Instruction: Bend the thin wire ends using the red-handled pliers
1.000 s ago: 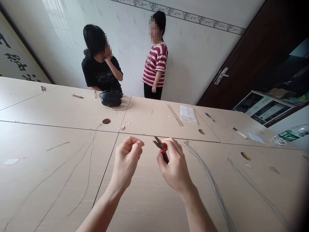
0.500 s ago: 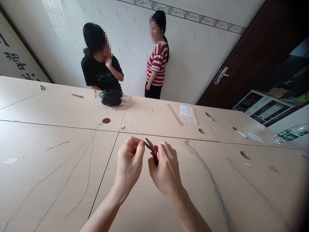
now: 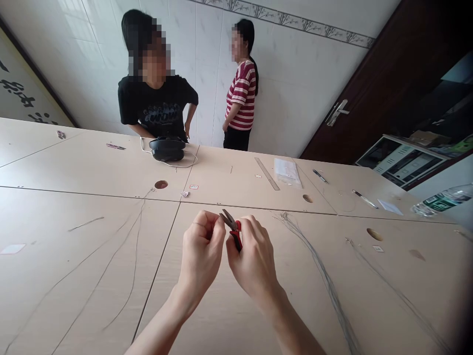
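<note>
My right hand [image 3: 253,246] is wrapped round the red and black handles of small pliers [image 3: 229,221], whose jaws are parted and point up and to the left. Beside the jaws, my left hand [image 3: 203,241] is closed in a pinch, its thumb and forefinger tips close to the metal. Whatever sits in that pinch is hidden or too small to make out. To the right of my hands a bundle of thin grey wires [image 3: 321,271] runs along the table [image 3: 221,305]. Several loose wires [image 3: 114,261] lie to the left.
Across the table are a black case [image 3: 167,149] with a white cable, a ruler [image 3: 266,173], a plastic bag [image 3: 287,172] and pens [image 3: 365,199]. A water bottle [image 3: 441,201] lies at the right. Two people stand by the wall. Round holes [image 3: 161,184] pierce the tabletop.
My left hand has shifted slightly right, nearer the plier jaws. The person in black has lowered a hand from the face and straightened up. My right hand keeps its grip.
</note>
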Demonstrator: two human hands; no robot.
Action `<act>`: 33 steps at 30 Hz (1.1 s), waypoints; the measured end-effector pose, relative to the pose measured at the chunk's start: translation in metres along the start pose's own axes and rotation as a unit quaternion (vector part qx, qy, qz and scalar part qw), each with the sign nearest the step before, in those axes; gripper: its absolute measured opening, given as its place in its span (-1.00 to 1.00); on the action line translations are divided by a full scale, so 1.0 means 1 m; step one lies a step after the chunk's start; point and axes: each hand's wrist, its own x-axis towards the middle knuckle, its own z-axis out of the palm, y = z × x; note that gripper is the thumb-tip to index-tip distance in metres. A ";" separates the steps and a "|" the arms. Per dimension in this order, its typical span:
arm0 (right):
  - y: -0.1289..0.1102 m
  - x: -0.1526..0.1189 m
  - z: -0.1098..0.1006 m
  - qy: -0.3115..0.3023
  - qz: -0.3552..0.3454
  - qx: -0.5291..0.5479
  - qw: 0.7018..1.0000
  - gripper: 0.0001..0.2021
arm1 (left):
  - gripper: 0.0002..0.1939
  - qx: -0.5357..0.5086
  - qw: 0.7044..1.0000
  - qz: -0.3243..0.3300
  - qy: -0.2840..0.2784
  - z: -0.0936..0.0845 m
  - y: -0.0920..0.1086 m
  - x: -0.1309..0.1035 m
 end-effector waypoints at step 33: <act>0.007 0.004 -0.001 -0.025 0.026 0.060 0.998 -0.88 | -0.76 -0.004 0.988 -0.026 -0.150 -0.012 0.004 0.008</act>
